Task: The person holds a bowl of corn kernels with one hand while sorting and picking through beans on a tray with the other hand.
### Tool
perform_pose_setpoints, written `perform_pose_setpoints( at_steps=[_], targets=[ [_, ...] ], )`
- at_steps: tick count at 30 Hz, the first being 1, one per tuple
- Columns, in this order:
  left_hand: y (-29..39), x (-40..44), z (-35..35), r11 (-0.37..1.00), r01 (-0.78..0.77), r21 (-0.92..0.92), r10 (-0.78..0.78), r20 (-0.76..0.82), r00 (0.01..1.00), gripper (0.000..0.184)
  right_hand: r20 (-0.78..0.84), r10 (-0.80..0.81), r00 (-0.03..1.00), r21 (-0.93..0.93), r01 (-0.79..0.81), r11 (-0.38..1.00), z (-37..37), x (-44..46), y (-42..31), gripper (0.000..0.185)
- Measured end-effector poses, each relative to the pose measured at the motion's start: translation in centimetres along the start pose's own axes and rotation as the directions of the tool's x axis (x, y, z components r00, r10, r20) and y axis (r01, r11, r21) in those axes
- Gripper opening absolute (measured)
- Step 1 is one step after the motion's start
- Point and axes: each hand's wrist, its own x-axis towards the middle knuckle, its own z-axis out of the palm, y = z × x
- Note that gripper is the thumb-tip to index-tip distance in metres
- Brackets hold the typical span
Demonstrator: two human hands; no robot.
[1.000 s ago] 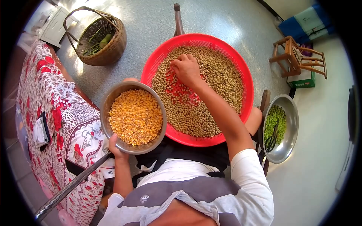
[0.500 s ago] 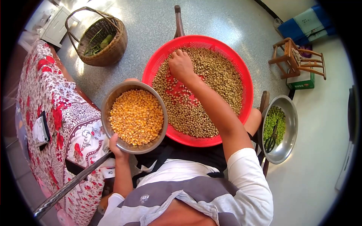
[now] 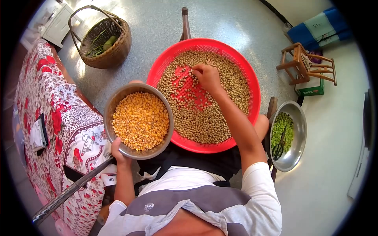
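Note:
My left hand (image 3: 119, 152) grips the lower left rim of a metal bowl (image 3: 170, 118) filled with yellow corn kernels (image 3: 140, 122). The bowl overlaps the left edge of a round red plastic sieve basket (image 3: 255, 103). Tan, bean-like seeds (image 3: 208, 129) cover most of the basket, and its red mesh shows through left of centre. Over those seeds is my right hand (image 3: 208, 77), thumb and fingers pinched together at the upper middle of the basket. Whatever lies between its fingertips is too small to make out.
At the right, a metal basin (image 3: 301, 137) holds chopped greens (image 3: 281, 129) and black-handled scissors (image 3: 278, 150). A wicker basket (image 3: 118, 51) with green vegetables stands upper left. A small wooden chair (image 3: 301, 63) is upper right. Floral cloth (image 3: 59, 118) covers the left side.
My right hand has moved right and slightly down over the seeds, and more red mesh shows where it was. My left hand still holds the corn bowl.

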Motion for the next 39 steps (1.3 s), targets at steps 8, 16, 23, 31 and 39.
perform_pose_setpoints(
  at_steps=[8, 16, 23, 31, 39],
  targets=[
    [0.1, -0.4, 0.4, 1.0, -0.01, -0.004, 0.01, 0.009, 1.0, 0.063, 0.004, -0.566, 0.824, -0.395, 0.521, 0.757, 3.7, 2.4, -0.4, 0.006],
    [0.2, -0.5, 0.8, 1.0, -0.004, -0.025, 0.005, 0.034, 0.999, 0.063, 0.134, -0.63, 0.765, -0.522, 0.595, 0.611, 3.7, 2.9, -1.4, 0.004],
    [0.0, -0.6, 1.2, 0.999, -0.025, -0.039, 0.025, 0.001, 1.0, 0.063, 0.028, -0.039, 0.999, 0.477, 0.021, 0.879, -1.7, -1.9, -9.8, 0.014],
    [0.1, -0.4, 1.0, 1.0, -0.015, 0.006, 0.015, 0.015, 1.0, 0.063, 0.009, -0.724, 0.69, 0.422, 0.654, 0.628, -2.3, -7.3, -15.8, 0.011],
    [0.3, -0.3, 1.1, 0.999, 0.008, -0.036, -0.007, 0.024, 1.0, 0.065, -0.007, -0.233, 0.973, -0.146, 0.229, 0.962, 2.4, -0.5, -2.2, 0.016]
  ],
)
